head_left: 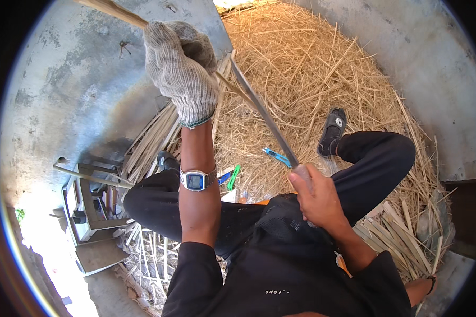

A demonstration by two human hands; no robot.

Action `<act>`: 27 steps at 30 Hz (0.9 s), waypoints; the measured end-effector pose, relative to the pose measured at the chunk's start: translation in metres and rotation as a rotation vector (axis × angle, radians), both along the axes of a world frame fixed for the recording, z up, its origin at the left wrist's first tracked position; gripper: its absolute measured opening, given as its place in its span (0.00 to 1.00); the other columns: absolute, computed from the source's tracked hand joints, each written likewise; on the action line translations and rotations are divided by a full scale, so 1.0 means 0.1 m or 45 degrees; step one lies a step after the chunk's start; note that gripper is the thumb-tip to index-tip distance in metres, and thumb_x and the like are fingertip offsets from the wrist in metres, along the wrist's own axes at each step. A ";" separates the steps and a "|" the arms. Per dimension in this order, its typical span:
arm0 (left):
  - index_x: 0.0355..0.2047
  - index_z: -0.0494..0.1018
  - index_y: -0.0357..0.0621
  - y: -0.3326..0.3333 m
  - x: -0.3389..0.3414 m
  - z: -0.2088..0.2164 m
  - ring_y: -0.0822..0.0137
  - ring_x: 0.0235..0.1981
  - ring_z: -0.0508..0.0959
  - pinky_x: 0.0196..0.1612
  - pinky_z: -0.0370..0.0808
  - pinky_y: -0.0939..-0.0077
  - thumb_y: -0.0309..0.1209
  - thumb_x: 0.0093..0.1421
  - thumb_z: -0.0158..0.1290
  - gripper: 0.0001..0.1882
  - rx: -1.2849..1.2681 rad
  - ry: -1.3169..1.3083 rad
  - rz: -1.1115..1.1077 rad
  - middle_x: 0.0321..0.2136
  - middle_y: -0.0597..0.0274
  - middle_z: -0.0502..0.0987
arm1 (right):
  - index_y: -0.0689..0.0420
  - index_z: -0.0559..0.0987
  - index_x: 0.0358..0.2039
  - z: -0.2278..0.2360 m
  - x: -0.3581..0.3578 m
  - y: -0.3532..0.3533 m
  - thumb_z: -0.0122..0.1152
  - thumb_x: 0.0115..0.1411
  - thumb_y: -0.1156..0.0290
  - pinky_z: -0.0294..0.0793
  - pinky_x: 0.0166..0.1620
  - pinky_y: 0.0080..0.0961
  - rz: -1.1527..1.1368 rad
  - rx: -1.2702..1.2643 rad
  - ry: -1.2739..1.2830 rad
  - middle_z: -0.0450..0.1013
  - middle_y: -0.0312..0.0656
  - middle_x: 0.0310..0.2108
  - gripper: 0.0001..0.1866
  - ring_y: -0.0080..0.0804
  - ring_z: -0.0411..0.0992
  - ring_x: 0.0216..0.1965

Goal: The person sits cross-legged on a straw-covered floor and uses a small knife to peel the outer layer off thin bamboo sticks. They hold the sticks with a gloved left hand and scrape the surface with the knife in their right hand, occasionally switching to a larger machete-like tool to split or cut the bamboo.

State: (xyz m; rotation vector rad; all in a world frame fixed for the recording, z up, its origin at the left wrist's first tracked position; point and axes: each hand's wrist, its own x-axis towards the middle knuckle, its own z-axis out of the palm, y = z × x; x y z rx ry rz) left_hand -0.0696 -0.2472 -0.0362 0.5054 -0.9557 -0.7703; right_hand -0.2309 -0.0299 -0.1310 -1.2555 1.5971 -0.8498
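Note:
My left hand [182, 66], in a knitted grey glove, is closed around a bamboo strip [113, 9]. The strip runs out past the upper left and comes out again below the glove, slanting toward the knife. My right hand [320, 201] is bare and wraps the handle of a long knife [264, 113]. Its narrow blade points up and away to the left, and the strip's lower end meets or passes behind it; I cannot tell which. Between my legs lie a light blue cutter [277, 157], a green cutter [234, 177] and a darker blue one [224, 178].
Pale shavings [296, 63] cover the floor ahead. Split strips lie in a bundle [148, 140] at the left and in another [394, 238] at the right. A wooden frame [90, 211] stands at the left. Concrete walls rise on both sides. A bare limb [420, 289] with a dark band shows lower right.

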 end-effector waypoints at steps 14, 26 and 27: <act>0.18 0.63 0.53 -0.14 0.16 0.04 0.76 0.09 0.52 0.12 0.46 0.79 0.63 0.62 0.51 0.30 -0.068 0.043 -0.206 0.10 0.75 0.54 | 0.64 0.71 0.38 0.34 0.01 -0.05 0.58 0.66 0.60 0.71 0.29 0.44 0.014 -0.352 -0.066 0.72 0.54 0.21 0.17 0.55 0.75 0.23; 0.20 0.65 0.52 -0.19 0.17 0.03 0.74 0.10 0.52 0.13 0.49 0.76 0.61 0.63 0.51 0.28 -0.069 0.057 -0.162 0.11 0.71 0.59 | 0.63 0.70 0.39 0.54 -0.01 -0.23 0.59 0.65 0.60 0.71 0.29 0.48 0.124 -0.358 0.110 0.73 0.60 0.22 0.17 0.64 0.74 0.26; 0.20 0.65 0.52 -0.22 0.19 0.04 0.74 0.10 0.52 0.13 0.49 0.77 0.61 0.63 0.51 0.28 -0.053 0.057 -0.164 0.11 0.71 0.59 | 0.63 0.70 0.39 0.53 0.01 -0.22 0.59 0.65 0.60 0.71 0.29 0.48 0.070 -0.349 0.067 0.73 0.61 0.22 0.17 0.64 0.75 0.26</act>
